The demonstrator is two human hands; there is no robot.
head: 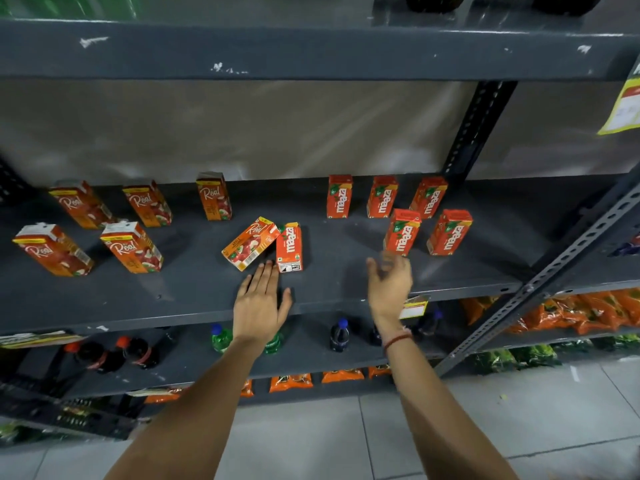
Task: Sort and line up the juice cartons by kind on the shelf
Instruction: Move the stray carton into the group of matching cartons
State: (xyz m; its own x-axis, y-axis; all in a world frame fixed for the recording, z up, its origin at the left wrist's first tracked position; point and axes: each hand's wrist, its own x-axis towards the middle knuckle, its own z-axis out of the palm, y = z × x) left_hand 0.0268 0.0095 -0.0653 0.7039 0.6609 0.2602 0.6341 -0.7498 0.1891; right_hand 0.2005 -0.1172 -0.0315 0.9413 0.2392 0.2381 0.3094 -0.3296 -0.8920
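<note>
On the grey shelf (194, 292), several Real cartons stand upright at the left, one of them at the back (214, 195). Several Maaza cartons stand at the right in two rows, the nearest (401, 232). In the middle a Real carton (250, 242) and a Maaza carton (289, 247) lie flat, touching each other. My left hand (259, 304) is open, palm down, its fingertips just short of the two lying cartons. My right hand (389, 284) is blurred, fingers spread, empty, right below the nearest Maaza carton.
The shelf below holds dark cola bottles (114, 355), green bottles (221, 337) and a dark bottle (339, 336). Orange snack packs (568, 311) fill the rack at right. A slanted metal upright (540, 285) crosses at the right. A yellow price tag (414, 306) hangs on the shelf edge.
</note>
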